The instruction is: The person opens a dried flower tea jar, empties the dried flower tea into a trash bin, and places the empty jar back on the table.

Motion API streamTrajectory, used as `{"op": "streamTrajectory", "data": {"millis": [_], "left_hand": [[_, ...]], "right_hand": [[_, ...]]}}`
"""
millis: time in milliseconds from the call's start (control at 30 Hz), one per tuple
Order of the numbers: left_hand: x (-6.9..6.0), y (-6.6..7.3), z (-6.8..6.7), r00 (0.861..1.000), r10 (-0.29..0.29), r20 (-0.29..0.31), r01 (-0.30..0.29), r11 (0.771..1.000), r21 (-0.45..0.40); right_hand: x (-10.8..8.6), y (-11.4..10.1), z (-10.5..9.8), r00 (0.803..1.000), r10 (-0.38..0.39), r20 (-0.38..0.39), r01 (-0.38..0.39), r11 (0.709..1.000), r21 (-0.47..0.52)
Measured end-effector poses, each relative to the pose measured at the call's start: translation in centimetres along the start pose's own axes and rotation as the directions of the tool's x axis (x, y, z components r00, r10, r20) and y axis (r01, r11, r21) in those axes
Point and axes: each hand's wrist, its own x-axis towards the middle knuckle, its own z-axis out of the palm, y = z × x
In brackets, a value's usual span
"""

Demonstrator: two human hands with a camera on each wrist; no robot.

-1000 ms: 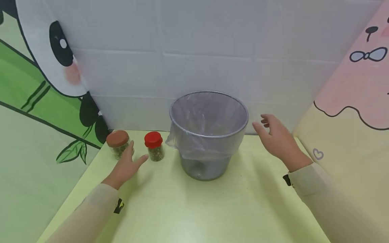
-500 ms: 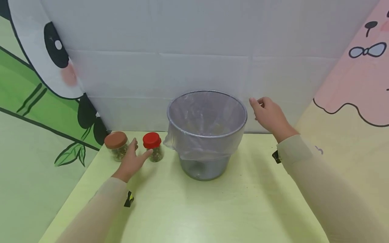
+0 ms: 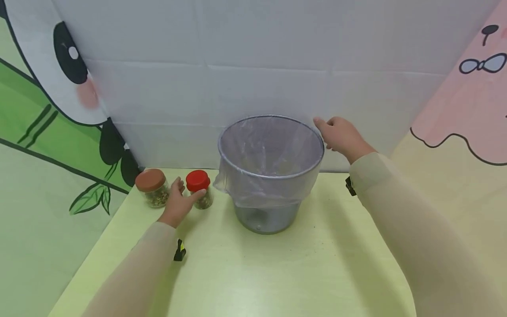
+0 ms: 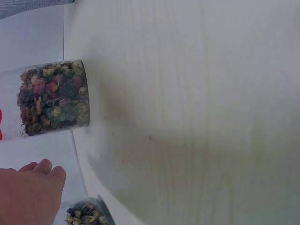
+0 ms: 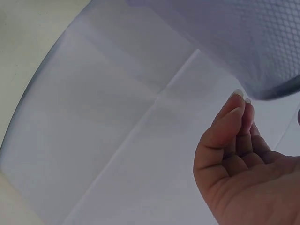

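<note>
Featuring one grey mesh wastebasket, upright toward the back of a pale table, and showing a translucent plastic liner folded over its rim. Including, to its left, one red-lidded clear jar, upright and part-filled with dried flower buds, and, farther left, one brown-lidded jar of dried buds. Holding the left hand beside the red-lidded clear jar, half open, with thumb extended across its front; gripping nothing, possibly touching (cannot tell). Hovering with the right hand just beside the wastebasket's right rim, with fingers loosely curled; grasping nothing.
</note>
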Motion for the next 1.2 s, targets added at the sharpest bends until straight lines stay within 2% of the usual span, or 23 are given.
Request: {"op": "streamTrajectory", "data": {"millis": [233,467,667,767,900,1200], "left_hand": [[0.7,-0.9,0.9,0.999,-0.031,-0.03,0.03,0.998,-0.054],[1.3,-1.0,1.5,0.998,-0.058,-0.039,0.054,0.994,-0.09],[1.9,-1.6,1.9,0.999,-0.019,-0.043,0.014,0.993,-0.114],[2.1,-2.0,1.9,0.999,-0.011,-0.047,0.006,0.994,-0.108],[2.2,-2.5,1.8,0.998,-0.026,-0.049,0.022,0.996,-0.084],[3.1,-2.4,2.6,0.999,-0.018,-0.03,0.016,0.999,-0.051]], "right_hand": [[0.7,-0.8,0.9,1.0,0.024,0.002,-0.023,0.999,-0.022],[1.3,-0.8,1.6,0.998,0.065,0.026,-0.067,0.997,0.044],[1.8,-0.9,2.6,0.997,0.07,0.043,-0.074,0.991,0.114],[1.9,-1.1,2.9,0.997,0.068,0.049,-0.074,0.988,0.139],[2.1,-1.2,3.2,0.998,0.052,0.046,-0.058,0.987,0.151],[2.0,-1.1,3.1,0.999,0.051,0.011,-0.051,0.995,0.09]]}}
